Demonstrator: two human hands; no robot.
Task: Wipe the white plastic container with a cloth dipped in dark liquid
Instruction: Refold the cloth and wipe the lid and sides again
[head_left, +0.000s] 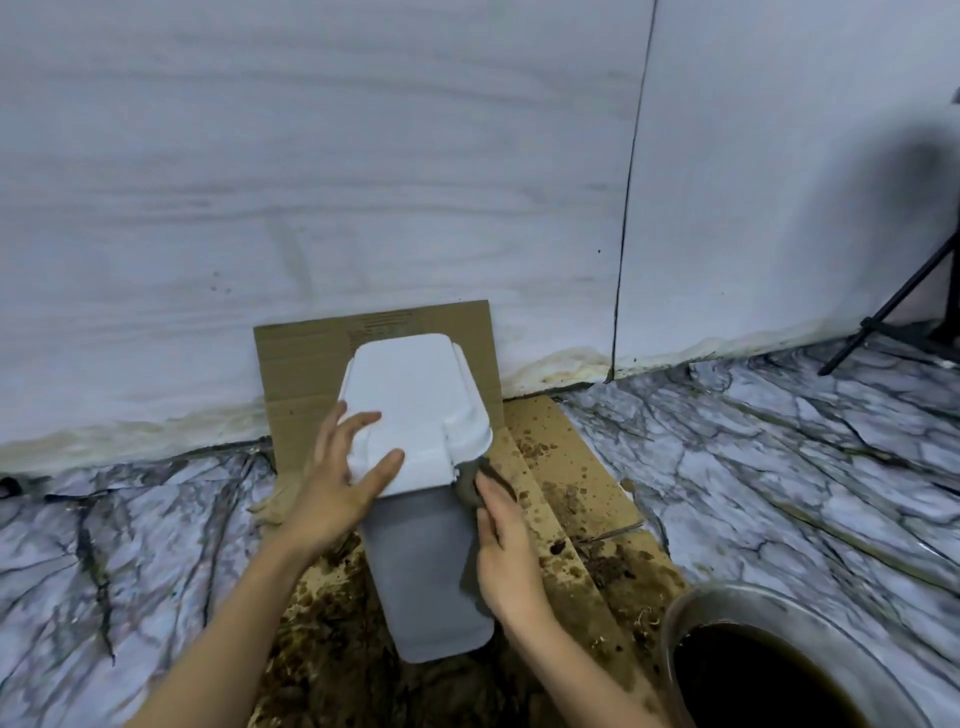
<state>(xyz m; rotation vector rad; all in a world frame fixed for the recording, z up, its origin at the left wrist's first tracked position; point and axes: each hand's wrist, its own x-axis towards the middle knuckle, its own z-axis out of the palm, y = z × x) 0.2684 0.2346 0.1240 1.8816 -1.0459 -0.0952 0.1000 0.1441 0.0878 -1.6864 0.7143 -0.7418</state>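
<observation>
Cardboard (561, 441), stained brown and spattered, lies on the marble-patterned floor (779, 441) with one flap standing against the pale wall (311, 182). On it stands the white container (415, 415), tilted toward you so its grey side (426, 571) faces up. Your left hand (337, 483) rests on the lid end, fingers spread and fairly straight, thumb laid across the white top. Your right hand (506, 545) lies along the container's right edge, its fingers pinching a dark wet cloth (470, 486) pressed just under the lid's rim. At lower right, near your right forearm, a metal bowl (779, 608) holds dark liquid (753, 686). A black stand's legs (893, 306) show at the far right.
</observation>
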